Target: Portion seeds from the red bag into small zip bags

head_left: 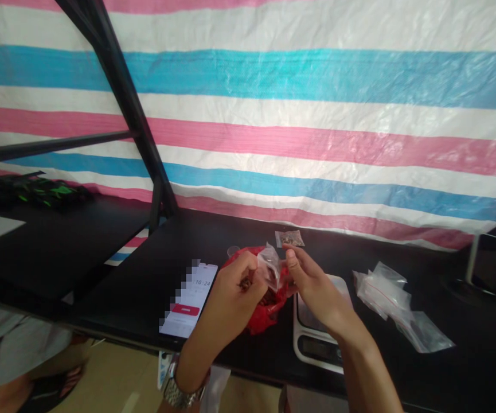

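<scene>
Over a red plastic bag [261, 321], both hands meet at a small clear plastic bag [270, 265]. My left hand [238, 282], with a metal watch at the wrist, has its fingers curled and pinches the clear bag's left side. On the other side, my right hand [312, 281] grips the bag's edge between thumb and fingers. Brown dried bits show inside the red bag, partly hidden by my hands. A white digital scale [319, 351] lies beneath my right hand and forearm. Behind the hands lies a filled small bag [291, 238] of brown bits.
Several flat clear zip bags [387, 295] lie right of the scale. A lit phone [190, 304] rests left of my hands. A white-framed device [493, 265] stands at far right. A black metal frame [131, 115] rises behind; another person's leg [13, 370] shows at lower left.
</scene>
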The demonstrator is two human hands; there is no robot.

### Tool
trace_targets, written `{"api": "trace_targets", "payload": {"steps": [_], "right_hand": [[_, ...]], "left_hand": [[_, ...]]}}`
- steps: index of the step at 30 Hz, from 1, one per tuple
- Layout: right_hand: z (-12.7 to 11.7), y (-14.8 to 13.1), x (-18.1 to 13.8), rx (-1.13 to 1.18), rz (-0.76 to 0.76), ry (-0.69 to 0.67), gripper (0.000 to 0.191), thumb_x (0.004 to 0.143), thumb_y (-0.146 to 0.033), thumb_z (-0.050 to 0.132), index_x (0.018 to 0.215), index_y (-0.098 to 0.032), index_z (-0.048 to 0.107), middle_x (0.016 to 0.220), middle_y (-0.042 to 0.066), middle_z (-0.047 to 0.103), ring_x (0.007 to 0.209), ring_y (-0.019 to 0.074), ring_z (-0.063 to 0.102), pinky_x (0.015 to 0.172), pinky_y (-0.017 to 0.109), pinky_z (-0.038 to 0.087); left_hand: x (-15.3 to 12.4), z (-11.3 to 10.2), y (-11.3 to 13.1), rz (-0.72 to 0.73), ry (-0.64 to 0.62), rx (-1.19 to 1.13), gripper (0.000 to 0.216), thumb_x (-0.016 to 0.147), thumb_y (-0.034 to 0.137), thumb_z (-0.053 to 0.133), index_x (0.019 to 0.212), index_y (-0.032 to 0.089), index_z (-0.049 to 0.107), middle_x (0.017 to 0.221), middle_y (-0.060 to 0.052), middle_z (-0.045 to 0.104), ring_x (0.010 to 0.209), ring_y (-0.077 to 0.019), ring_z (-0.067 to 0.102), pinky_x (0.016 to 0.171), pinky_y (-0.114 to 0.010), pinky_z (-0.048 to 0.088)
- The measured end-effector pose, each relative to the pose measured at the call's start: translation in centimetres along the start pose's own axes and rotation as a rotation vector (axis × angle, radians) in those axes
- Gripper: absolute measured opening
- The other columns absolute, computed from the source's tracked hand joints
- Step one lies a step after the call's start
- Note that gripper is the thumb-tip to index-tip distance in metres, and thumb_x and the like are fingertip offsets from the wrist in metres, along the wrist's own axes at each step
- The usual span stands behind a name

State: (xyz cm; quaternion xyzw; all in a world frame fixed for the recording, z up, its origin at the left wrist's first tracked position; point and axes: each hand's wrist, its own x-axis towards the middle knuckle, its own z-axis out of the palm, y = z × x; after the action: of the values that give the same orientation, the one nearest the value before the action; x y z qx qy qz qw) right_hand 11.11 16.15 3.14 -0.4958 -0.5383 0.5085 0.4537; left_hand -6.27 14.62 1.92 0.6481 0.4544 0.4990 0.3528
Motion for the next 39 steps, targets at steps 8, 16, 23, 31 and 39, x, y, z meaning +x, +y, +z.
{"api": "trace_targets", "payload": {"steps": [8,16,23,31,39], "right_hand": [[2.2,1.3,1.6,0.237,-0.185,0.137,0.047,0.077,-0.044,0.088,0.114,-0.024,0.068,0.103,0.003,0.079,0.089,0.0195,0.074,0.081,0.030,0.061],[2.6,3.2,2.4,-0.180,-0.302,0.138,0.027,0.088,-0.025,0.071,0.115,-0.024,0.072,0.115,0.007,0.079,0.106,0.0232,0.074,0.094,0.036,0.059],[3.6,4.1,3.1,-0.351,-0.490,0.177,0.020,0.092,-0.014,0.059,0.102,-0.024,0.073,0.110,0.008,0.076,0.106,0.0237,0.073,0.101,0.037,0.056],[2.7,3.5,2.7,-0.267,-0.371,0.061,0.021,0.097,-0.025,0.067,0.114,-0.024,0.078,0.119,0.007,0.081,0.111,0.0232,0.076,0.103,0.036,0.058],[1.5,1.9,1.8,-0.114,-0.290,0.044,0.023,0.093,-0.034,0.073,0.113,-0.024,0.078,0.109,0.006,0.084,0.099,0.0238,0.081,0.090,0.034,0.063]], "left_hand": [[0.7,-2.3,-0.9,0.026,0.019,0.430,0.021,0.095,0.029,0.055,0.075,0.025,0.058,0.074,0.001,0.062,0.075,-0.0213,0.058,0.071,-0.034,0.043],[0.1,-3.6,-5.1,0.050,0.146,0.769,0.021,0.098,0.029,0.060,0.108,0.026,0.078,0.120,-0.012,0.070,0.114,-0.0348,0.057,0.105,-0.055,0.048],[0.6,-3.4,-5.8,-0.060,0.066,0.639,0.043,0.096,0.010,0.049,0.131,0.016,0.073,0.116,-0.013,0.070,0.109,-0.0280,0.072,0.102,-0.044,0.058],[1.3,-3.5,-5.1,-0.035,0.178,0.566,0.042,0.094,0.006,0.046,0.122,0.015,0.076,0.111,-0.012,0.074,0.102,-0.0247,0.074,0.098,-0.039,0.059],[1.4,-3.9,-4.2,0.019,0.267,0.511,0.033,0.092,0.010,0.049,0.108,0.020,0.076,0.098,-0.006,0.071,0.090,-0.0221,0.071,0.088,-0.036,0.056]]}}
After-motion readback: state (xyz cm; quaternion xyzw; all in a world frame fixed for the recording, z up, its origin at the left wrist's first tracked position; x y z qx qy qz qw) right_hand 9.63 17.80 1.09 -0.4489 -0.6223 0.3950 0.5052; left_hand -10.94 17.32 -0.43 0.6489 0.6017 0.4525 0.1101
